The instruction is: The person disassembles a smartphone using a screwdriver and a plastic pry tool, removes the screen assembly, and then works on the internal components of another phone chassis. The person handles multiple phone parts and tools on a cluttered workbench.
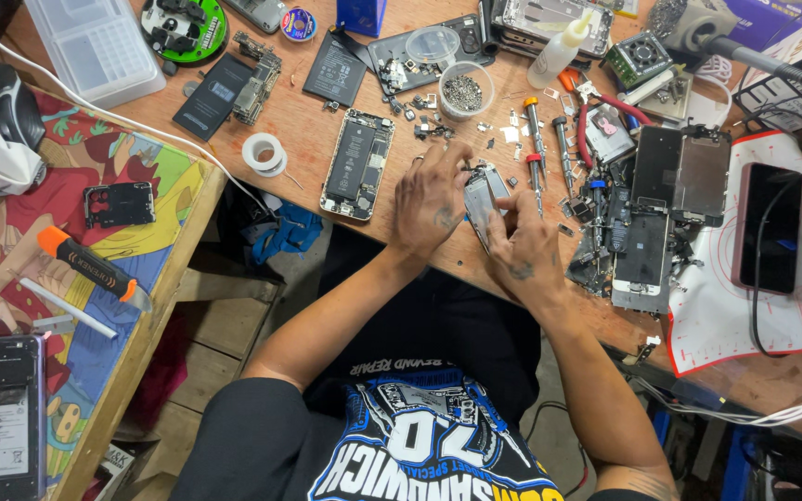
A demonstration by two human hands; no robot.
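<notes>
Cluttered wooden workbench (308, 130), loose screws everywhere. Left hand (431, 199) and right hand (523, 249) pinch small silver opened phone frame (483, 197) between them near bench's front edge. Risk: grip slips, frame drops off edge; elbow sweep scatters clear plastic cup of tiny screws (463, 91) behind.

**Small phone part held at bench edge**

Thin silvery-grey rectangular metal phone frame piece (481, 197), slim, shiny, long axis running away from the person, tilted slightly. Sits over the near edge of the brown wooden bench, pinched between both hands, fingers covering its left side and lower end.
</notes>
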